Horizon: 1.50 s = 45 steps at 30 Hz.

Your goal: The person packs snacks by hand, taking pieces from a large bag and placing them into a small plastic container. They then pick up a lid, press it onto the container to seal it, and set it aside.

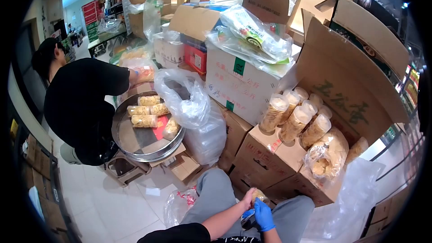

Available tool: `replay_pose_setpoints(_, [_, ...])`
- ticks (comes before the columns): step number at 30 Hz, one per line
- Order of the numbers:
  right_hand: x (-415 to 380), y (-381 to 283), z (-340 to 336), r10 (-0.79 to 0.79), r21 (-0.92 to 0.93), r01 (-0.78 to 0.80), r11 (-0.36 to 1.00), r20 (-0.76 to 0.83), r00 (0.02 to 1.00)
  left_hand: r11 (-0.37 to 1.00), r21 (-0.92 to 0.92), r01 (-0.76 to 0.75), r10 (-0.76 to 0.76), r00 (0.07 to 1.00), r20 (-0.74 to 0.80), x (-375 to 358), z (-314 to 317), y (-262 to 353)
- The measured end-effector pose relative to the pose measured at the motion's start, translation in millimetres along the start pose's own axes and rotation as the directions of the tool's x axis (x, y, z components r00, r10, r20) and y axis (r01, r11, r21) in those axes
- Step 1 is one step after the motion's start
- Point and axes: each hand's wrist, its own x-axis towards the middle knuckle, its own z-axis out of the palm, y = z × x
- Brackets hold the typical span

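Note:
Above my lap, my left hand [248, 198], bare, is closed around the side of a clear plastic tub [258, 194] with yellow-brown flaky pieces inside. My right hand [263, 214], in a blue glove, is closed on the same tub from the other side, and its fingers hide the lower part. Similar filled tubs [295, 123] with pale lids stand in a group on a cardboard box [266, 153] to the front right. Beside them lies an open clear bag [326, 155] of the same pieces.
At left, a person [85, 99] in black bends over bagged food [145, 73]. A round metal tray [121, 140] holds several tubs lying down. A plastic bag [202, 130] hangs beside it. Stacked cartons [252, 85] rise ahead, and plastic sheeting [346, 198] lies at right.

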Motion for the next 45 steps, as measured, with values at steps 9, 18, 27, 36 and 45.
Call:
replay_pose_setpoints(9, [5.8,36.6,9.7,0.309,0.058,-0.347,0.936,0.332,0.891,0.978,0.175,0.114,-0.113,0.993,-0.013,-16.0,-2.0,0.5])
replay_pose_setpoints(18, [13.4,74.1,43.0,0.171,0.334,-0.314,0.889,0.393,0.903,0.981,0.147,0.128,-0.13,0.992,0.003,9.0,-27.9,-10.3])
replay_pose_setpoints(27, [13.4,79.7,38.7,0.02,0.148,-0.087,0.985,0.403,0.915,0.982,0.119,0.15,-0.156,0.987,0.042,25.2,-46.0,-21.4])
replay_pose_setpoints(36, [11.0,66.0,31.5,0.155,-0.038,-0.155,0.987,0.461,0.874,0.993,0.12,0.017,-0.009,0.998,-0.069,29.1,-44.1,-17.8])
replay_pose_setpoints(45, [3.3,69.3,37.4,0.218,0.318,-0.234,0.919,0.085,0.972,0.983,0.023,-0.181,0.181,0.951,-0.251,24.5,-33.3,-1.6])
